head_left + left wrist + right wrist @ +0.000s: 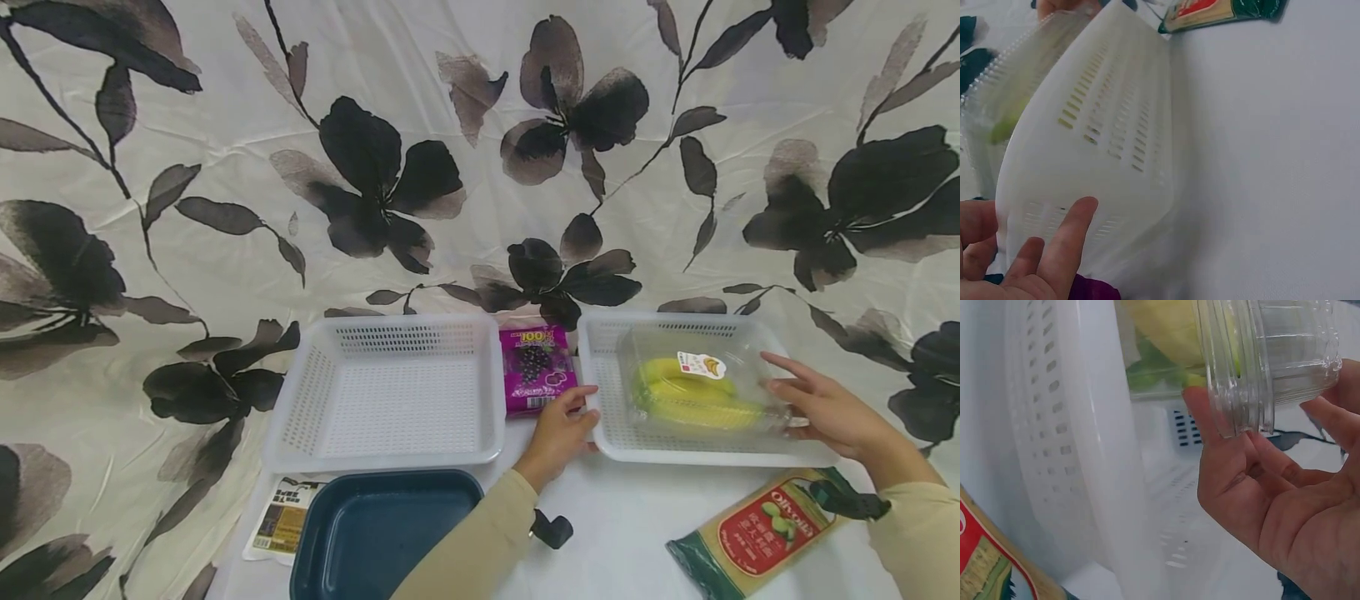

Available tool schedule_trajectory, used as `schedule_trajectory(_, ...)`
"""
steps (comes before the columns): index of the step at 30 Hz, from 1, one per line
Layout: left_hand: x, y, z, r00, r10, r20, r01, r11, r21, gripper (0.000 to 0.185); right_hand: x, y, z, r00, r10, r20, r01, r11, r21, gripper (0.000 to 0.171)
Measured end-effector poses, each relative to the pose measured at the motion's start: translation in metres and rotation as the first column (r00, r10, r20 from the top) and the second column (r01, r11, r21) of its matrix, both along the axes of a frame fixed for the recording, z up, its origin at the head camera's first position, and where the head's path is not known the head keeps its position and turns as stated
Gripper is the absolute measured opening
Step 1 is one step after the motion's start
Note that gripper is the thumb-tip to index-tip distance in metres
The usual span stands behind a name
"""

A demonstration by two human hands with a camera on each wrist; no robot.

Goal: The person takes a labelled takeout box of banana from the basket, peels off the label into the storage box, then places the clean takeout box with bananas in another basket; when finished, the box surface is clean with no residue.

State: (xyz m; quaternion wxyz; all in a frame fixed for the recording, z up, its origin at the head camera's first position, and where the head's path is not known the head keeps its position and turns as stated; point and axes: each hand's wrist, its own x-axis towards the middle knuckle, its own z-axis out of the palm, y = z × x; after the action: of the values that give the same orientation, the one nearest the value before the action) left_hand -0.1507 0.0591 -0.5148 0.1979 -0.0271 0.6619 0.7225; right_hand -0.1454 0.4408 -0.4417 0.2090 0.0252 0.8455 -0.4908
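Observation:
A clear plastic clamshell (693,387) with yellow bananas (686,400) lies in the right white basket (607,433). My right hand (806,396) is at the clamshell's right end with its fingers stretched out. In the right wrist view the thumb touches the clamshell (1272,356) rim and the palm is open. My left hand (566,425) rests on the table at that basket's front left corner, fingers relaxed against the basket wall (1104,144). It is also next to a purple grape packet (534,371). The left white basket (300,417) holds nothing.
A dark blue tray (375,533) sits at the near edge in front of the left basket, with a small printed packet (281,521) beside it. A green and red olive packet (765,529) lies at the front right. A flowered cloth hangs behind.

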Motion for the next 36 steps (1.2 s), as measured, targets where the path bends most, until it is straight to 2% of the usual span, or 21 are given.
schedule_trajectory(9, -0.003, -0.002, 0.003, 0.999, -0.032, -0.002, 0.032, 0.999, -0.007, 0.038, 0.015, -0.003, 0.016, 0.997, 0.025, -0.068, -0.02, 0.997, 0.081, 0.067)
schedule_trajectory(14, -0.004, -0.005, 0.005, 0.999, -0.051, 0.001, 0.051, 0.999, -0.003, 0.038, 0.024, -0.012, 0.025, 0.995, 0.007, -0.101, 0.006, 0.991, 0.13, 0.068)
schedule_trajectory(19, -0.005, -0.006, 0.005, 0.998, -0.059, 0.01, 0.059, 0.998, -0.007, 0.036, 0.034, -0.021, 0.034, 0.994, 0.0, -0.108, 0.015, 0.99, 0.138, 0.067)
schedule_trajectory(29, -0.009, -0.007, 0.004, 0.996, -0.09, -0.013, 0.09, 0.996, -0.002, 0.038, 0.054, -0.029, 0.041, 0.999, -0.008, -0.049, 0.012, 0.998, 0.067, 0.07)
schedule_trajectory(36, -0.013, -0.008, 0.006, 0.994, -0.106, -0.021, 0.105, 0.994, -0.04, 0.04, 0.071, -0.036, 0.042, 1.0, -0.008, 0.007, 0.008, 0.994, 0.106, 0.076)
